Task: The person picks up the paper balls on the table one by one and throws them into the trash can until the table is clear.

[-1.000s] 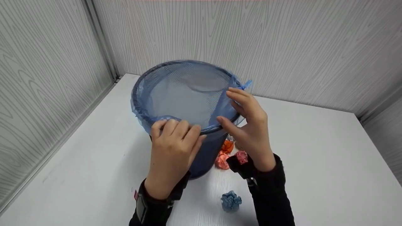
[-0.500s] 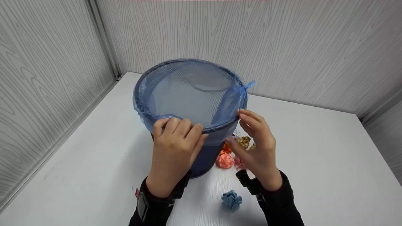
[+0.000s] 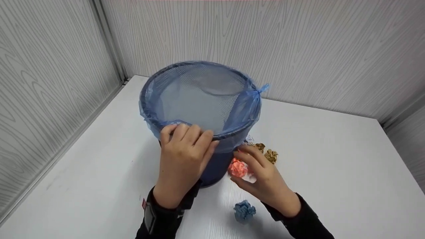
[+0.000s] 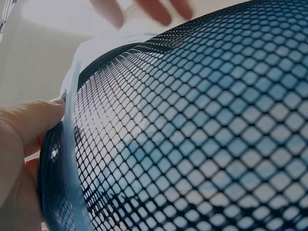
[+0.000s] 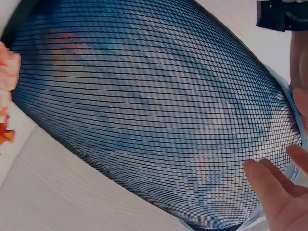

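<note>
A dark mesh wastebasket [image 3: 212, 169] stands on the table, lined with a thin blue plastic bag [image 3: 244, 103] folded over its rim and knotted at the right side. My left hand [image 3: 182, 159] grips the near rim, fingers over the edge, and its thumb [image 4: 36, 115] presses the outside in the left wrist view. My right hand [image 3: 265, 179] is low at the basket's right side, fingers parted and loosely bent, holding nothing. Just behind those fingers sits a coral paper ball [image 3: 237, 168], partly hidden. In the right wrist view, fingertips [image 5: 262, 175] overlap the mesh wall [image 5: 168, 110].
A blue crumpled paper ball [image 3: 244, 211] lies nearer the front. Gold-brown paper balls [image 3: 271, 156] sit right of the basket, behind my right hand. Wood-grain panels [image 3: 282, 49] enclose the white table [image 3: 332, 159] at the back and sides.
My right hand has come away from the bag at the rim and moved down to the paper balls beside the basket. The left hand keeps its grip on the rim.
</note>
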`<state>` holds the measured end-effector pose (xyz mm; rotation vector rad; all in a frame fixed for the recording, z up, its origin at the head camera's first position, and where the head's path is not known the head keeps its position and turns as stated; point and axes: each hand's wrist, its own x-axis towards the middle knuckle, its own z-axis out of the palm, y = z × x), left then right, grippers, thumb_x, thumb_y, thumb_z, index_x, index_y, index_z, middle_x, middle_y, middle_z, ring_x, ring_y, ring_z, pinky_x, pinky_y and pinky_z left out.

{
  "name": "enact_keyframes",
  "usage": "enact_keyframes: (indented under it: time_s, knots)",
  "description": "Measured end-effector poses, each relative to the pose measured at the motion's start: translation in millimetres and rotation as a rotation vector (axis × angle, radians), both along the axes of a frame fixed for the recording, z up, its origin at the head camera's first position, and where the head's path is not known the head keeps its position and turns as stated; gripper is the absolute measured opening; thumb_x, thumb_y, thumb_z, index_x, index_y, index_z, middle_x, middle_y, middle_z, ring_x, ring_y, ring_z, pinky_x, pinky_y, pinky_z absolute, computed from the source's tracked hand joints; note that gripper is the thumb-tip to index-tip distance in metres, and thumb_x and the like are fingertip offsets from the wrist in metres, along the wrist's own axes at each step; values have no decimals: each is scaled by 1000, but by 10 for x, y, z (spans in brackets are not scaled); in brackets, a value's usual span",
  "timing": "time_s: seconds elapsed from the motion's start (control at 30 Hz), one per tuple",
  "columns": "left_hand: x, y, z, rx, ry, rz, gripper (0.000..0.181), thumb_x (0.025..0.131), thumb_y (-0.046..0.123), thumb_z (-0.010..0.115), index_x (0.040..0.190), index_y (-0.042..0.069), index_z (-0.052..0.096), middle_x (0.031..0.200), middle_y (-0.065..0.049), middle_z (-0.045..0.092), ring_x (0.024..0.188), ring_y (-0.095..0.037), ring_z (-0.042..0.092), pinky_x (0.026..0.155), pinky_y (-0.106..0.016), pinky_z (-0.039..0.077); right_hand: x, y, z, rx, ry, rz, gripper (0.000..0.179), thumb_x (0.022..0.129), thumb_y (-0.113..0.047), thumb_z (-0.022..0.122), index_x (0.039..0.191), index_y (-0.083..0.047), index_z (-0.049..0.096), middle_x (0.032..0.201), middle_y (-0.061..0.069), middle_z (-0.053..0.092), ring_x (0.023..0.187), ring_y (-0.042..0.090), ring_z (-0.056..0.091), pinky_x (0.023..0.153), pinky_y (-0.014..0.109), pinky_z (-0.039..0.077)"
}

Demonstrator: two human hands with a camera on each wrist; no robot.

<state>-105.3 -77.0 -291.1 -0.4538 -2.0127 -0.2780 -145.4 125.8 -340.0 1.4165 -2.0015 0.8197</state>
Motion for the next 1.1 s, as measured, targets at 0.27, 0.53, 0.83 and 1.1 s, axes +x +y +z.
enact_keyframes:
  time_s: [0.27, 0.53, 0.83, 1.1]
  knots:
    - [0, -1, 5, -4, -4, 1, 26, 91, 29, 46, 83, 8, 59, 74, -6, 49, 72, -25, 43, 78, -43, 30, 69, 180, -267, 431, -164, -22, 55, 68, -27, 75, 115, -12, 52, 118, 9, 48, 94, 18, 55, 72, 30, 46]
    - [-4, -13, 3, 2, -22, -3, 23, 90, 28, 48, 84, 8, 58, 74, -6, 48, 72, -25, 43, 78, -44, 29, 105, 256, -473, 747, -289, -27, 57, 65, -38, 74, 113, -13, 56, 117, 11, 50, 99, 21, 52, 74, 33, 46]
    - [-4, -8, -10, 18, -28, -11, 23, 90, 28, 49, 83, 8, 58, 74, -5, 48, 71, -26, 43, 78, -44, 29, 79, 262, -530, 966, -451, -95, 56, 64, -21, 77, 115, -16, 55, 111, 7, 53, 96, 19, 53, 73, 35, 46]
    - [-8, 1, -6, 17, -30, -17, 22, 89, 27, 50, 83, 8, 58, 74, -6, 48, 71, -26, 43, 78, -44, 28, 59, 293, -584, 938, -457, -72, 46, 62, -9, 75, 105, -15, 58, 93, 0, 56, 79, 11, 54, 65, 29, 45]
